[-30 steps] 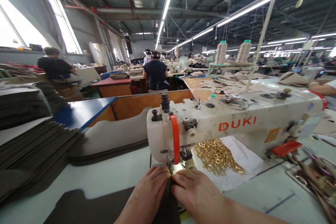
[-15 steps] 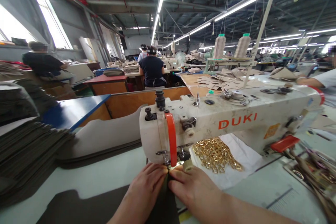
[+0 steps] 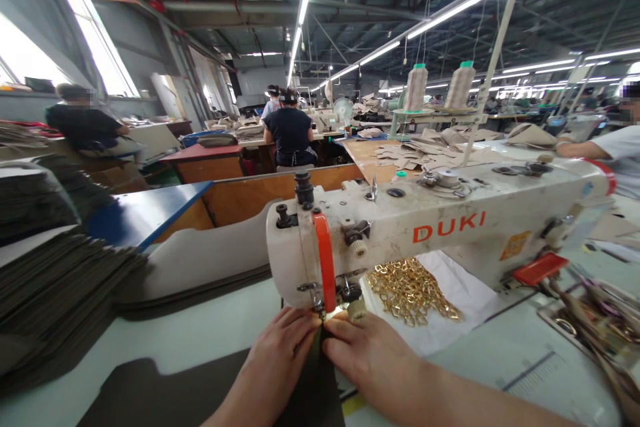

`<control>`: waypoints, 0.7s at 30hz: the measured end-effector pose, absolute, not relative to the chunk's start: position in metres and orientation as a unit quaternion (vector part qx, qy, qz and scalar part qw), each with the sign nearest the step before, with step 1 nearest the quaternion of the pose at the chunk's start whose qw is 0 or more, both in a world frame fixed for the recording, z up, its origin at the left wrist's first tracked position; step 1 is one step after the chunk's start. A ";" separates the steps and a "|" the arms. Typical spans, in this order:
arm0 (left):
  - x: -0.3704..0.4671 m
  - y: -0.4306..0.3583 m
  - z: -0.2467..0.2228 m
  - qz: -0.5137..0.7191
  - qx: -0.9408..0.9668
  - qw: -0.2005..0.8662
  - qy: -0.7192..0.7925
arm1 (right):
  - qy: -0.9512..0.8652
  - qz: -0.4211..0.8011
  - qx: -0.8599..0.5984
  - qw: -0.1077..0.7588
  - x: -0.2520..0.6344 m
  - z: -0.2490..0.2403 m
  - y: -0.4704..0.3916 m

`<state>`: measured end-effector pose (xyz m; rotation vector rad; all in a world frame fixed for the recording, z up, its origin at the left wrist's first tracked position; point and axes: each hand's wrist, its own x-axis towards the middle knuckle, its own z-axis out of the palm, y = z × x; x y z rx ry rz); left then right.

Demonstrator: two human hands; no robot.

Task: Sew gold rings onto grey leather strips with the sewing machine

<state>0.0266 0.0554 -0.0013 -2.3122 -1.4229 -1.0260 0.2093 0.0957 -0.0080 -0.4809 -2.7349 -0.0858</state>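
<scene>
Under the head of a white sewing machine [image 3: 385, 213] marked DUKI, both hands meet close to the needle area. My left hand [image 3: 281, 347] has its fingers bent together on a dark grey fabric piece [image 3: 165, 390], at the left of the seam point. Facing it from the right, my right hand [image 3: 367, 350] pinches the same fabric, its fingertips almost touching the left ones. The needle and presser foot are mostly hidden by fingers and the red guard [image 3: 325, 260]. The fabric spreads over the table towards me and to the left.
Gold metal rings [image 3: 413, 290] lie heaped on a white sheet [image 3: 465, 310] behind the right hand. Stacked dark panels [image 3: 65, 300] stand at left. A box of straps and rings [image 3: 595, 327] sits at right. Several people work around, one at the right edge [image 3: 620, 147].
The view has shifted very slightly. Both hands stay in the same place on the fabric beside the needle area, with no clear movement of the fabric.
</scene>
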 end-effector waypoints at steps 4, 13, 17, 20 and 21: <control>0.027 0.055 -0.003 -0.357 -0.790 0.115 -0.486 | -0.969 -0.028 -0.165 0.181 0.208 -0.008 0.095; 0.024 0.056 -0.009 -0.351 -0.791 0.089 -0.493 | -0.964 -0.034 -0.168 0.201 0.207 -0.016 0.095; 0.026 0.053 -0.005 -0.338 -0.794 0.072 -0.499 | -0.958 -0.029 -0.178 0.222 0.209 -0.019 0.093; 0.027 0.050 0.000 -0.308 -0.811 0.070 -0.492 | -0.958 -0.029 -0.175 0.225 0.211 -0.018 0.090; 0.027 0.049 0.001 -0.296 -0.818 0.074 -0.488 | -0.959 -0.028 -0.173 0.223 0.212 -0.016 0.090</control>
